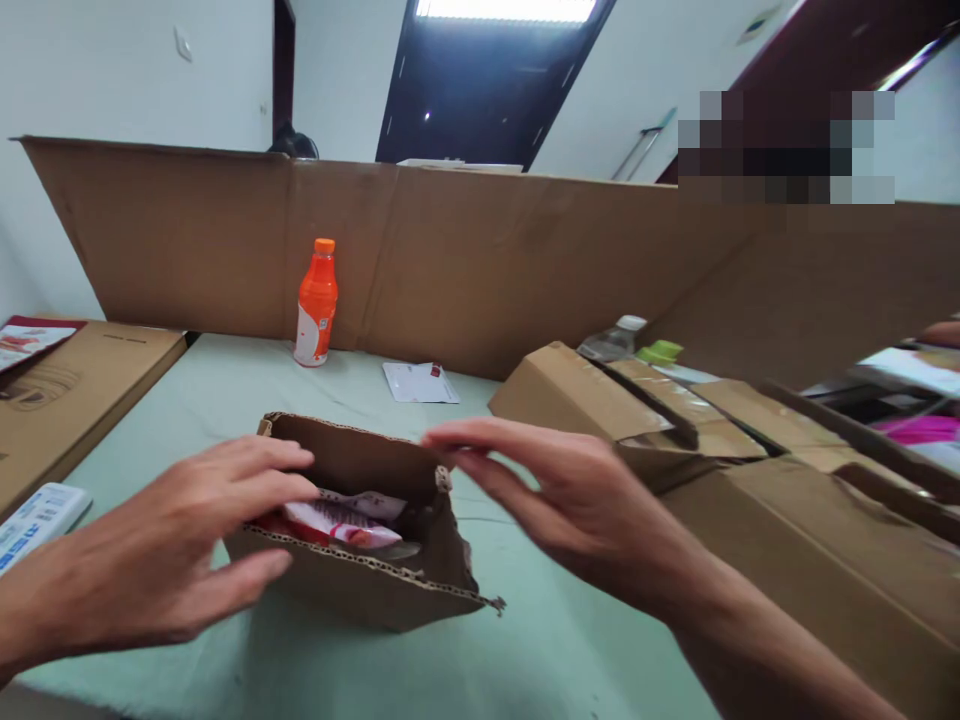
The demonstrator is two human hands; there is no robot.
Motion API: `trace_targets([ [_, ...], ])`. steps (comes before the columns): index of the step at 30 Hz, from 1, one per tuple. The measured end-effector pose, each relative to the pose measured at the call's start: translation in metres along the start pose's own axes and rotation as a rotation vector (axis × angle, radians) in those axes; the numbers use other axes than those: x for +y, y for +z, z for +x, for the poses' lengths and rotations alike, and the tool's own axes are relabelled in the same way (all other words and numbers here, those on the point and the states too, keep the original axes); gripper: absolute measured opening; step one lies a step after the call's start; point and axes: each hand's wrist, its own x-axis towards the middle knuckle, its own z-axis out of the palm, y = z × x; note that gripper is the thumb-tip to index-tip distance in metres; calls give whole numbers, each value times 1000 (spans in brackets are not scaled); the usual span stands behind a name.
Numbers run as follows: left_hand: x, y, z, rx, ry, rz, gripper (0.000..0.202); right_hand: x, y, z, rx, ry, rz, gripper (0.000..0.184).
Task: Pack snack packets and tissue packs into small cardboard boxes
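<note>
A small open-topped cardboard box point(352, 585) with torn, corrugated edges stands on the green-covered table. Inside it lies a red and white printed packet point(349, 522); more contents sit lower down in shadow. My left hand point(202, 540) is open at the box's left side, thumb apart, fingers reaching over the rim close to the packet. Above the box's far right corner is my right hand point(555, 490), its thumb and fingertips pinched together. What lies between those fingertips, if anything, is too small to make out.
An orange-capped drink bottle point(318, 305) and a flat white packet point(421, 383) are behind the box. Larger open cardboard boxes point(810, 540) occupy the right. A flat carton point(90, 390) and white-blue package point(41, 520) lie left. A tall cardboard wall point(480, 260) borders the back.
</note>
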Motion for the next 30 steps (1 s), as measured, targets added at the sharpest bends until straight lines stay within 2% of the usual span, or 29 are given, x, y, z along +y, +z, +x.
trace_targets([
  [1,-9,3,-9,73,-13,-7,47,4,-3,-13,108,32,14,19],
  [3,-27,17,-23,209,-50,-29,56,11,3,-35,174,79,23,16],
  [5,-41,38,-28,283,-57,-73,58,15,21,-49,128,50,46,19],
  [8,-51,68,-22,354,-34,-160,41,16,50,-56,47,-56,90,26],
  [11,-54,81,-13,449,-83,-171,34,17,57,-55,42,-63,120,32],
  [13,-53,83,-8,482,-104,-132,39,20,50,-53,155,-8,122,30],
  [15,-51,85,-5,512,-89,-83,43,24,43,-51,323,78,105,28],
  [17,-50,89,-4,563,-76,-34,42,28,41,-47,399,113,76,37],
  [18,-49,93,-3,600,-79,-15,41,30,42,-46,357,90,67,45],
  [20,-49,100,-4,654,-103,1,40,31,50,-46,154,-28,59,59],
  [23,-51,109,-5,629,-63,-35,34,28,65,-53,-108,-177,25,71],
  [25,-53,112,-4,593,-5,-66,30,27,71,-60,-169,-197,-25,80],
  [27,-55,114,-3,605,16,-102,30,28,73,-63,-216,-179,-58,85],
  [30,-57,117,0,665,-7,-163,32,34,75,-60,-254,-133,-56,81],
])
